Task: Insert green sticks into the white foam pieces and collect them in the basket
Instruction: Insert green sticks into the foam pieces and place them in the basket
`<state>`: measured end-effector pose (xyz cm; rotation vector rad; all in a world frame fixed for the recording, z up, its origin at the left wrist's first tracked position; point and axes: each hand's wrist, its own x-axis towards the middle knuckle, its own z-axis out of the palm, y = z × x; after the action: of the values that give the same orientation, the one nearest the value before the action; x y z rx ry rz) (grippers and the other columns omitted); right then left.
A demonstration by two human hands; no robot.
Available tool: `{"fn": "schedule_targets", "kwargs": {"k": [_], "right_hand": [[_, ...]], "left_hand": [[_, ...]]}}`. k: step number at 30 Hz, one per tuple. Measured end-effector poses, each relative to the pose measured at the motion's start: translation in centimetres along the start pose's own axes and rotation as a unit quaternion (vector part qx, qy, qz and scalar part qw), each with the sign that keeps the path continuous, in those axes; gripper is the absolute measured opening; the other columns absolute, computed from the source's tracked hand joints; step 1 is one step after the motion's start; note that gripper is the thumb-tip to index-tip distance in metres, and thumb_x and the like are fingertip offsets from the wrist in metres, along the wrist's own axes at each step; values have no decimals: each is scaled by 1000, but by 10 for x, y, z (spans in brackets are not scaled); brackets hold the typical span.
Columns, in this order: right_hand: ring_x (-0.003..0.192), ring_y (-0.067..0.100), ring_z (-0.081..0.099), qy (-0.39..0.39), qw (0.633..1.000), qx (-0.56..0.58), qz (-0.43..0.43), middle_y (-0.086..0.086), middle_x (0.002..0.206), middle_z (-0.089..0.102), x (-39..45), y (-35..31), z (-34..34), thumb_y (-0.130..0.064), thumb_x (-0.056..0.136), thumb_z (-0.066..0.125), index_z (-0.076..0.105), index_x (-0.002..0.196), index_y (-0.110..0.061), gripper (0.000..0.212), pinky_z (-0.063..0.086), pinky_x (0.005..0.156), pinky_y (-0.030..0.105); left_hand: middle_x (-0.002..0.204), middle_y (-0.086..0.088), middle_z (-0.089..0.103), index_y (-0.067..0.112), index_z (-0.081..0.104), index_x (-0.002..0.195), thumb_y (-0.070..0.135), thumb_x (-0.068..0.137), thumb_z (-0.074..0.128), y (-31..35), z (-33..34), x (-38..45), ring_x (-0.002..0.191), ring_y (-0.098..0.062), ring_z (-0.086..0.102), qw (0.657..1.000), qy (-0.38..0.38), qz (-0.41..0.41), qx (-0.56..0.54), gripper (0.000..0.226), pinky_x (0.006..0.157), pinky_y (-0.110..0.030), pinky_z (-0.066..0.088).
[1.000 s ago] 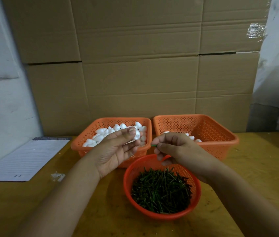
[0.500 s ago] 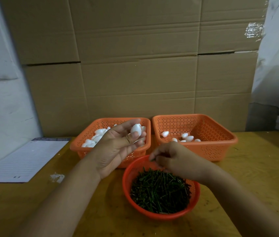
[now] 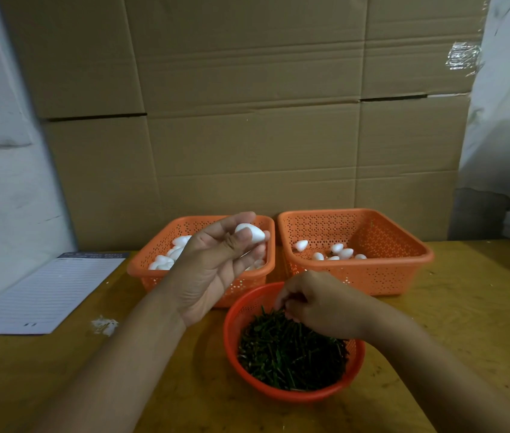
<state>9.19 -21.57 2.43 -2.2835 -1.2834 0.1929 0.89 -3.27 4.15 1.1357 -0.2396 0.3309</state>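
My right hand point(image 3: 316, 303) has come down from in front of me into the round red mesh bowl point(image 3: 235, 323), fingertips curled into the pile of short green sticks point(image 3: 291, 354); I cannot tell if one is pinched yet. My left hand point(image 3: 216, 260) has lifted a little and holds a white egg-shaped foam piece point(image 3: 252, 232) above the orange square basket of foam pieces point(image 3: 153, 276), behind the bowl. The orange collecting basket point(image 3: 403, 276), behind the bowl to the right, has only a few finished pieces, so I think much work remains.

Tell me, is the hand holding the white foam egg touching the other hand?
Apart. The head view shows the left hand raised with the foam piece, while the right hand reaches into the green sticks, orange basket visible between them.
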Motion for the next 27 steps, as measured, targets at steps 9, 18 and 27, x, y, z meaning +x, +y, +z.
{"fn": "schedule_targets", "kwargs": {"k": [9,18,27], "right_hand": [[85,1,63,-3,1000,-12,-2,-14,91,66,1,3,1,-10,95,53,74,106,-22,27,47,70,12],[88,4,64,-11,1000,-21,4,-12,94,67,0,2,1,-10,96,52,73,105,-23,27,50,74,19],[88,4,63,-11,1000,-22,3,-11,92,67,0,1,0,-9,95,51,74,105,-22,28,46,72,12]], "left_hand": [[93,0,71,28,79,94,8,60,90,-1,-1,2,80,-12,68,998,43,25,44,41,62,-21,52],[94,4,75,22,79,104,12,67,89,-1,0,-2,83,-5,69,997,-3,29,66,39,67,-17,52],[91,3,68,24,75,107,23,78,84,1,2,-3,81,-11,65,1000,-26,2,7,30,69,-26,54]]}}
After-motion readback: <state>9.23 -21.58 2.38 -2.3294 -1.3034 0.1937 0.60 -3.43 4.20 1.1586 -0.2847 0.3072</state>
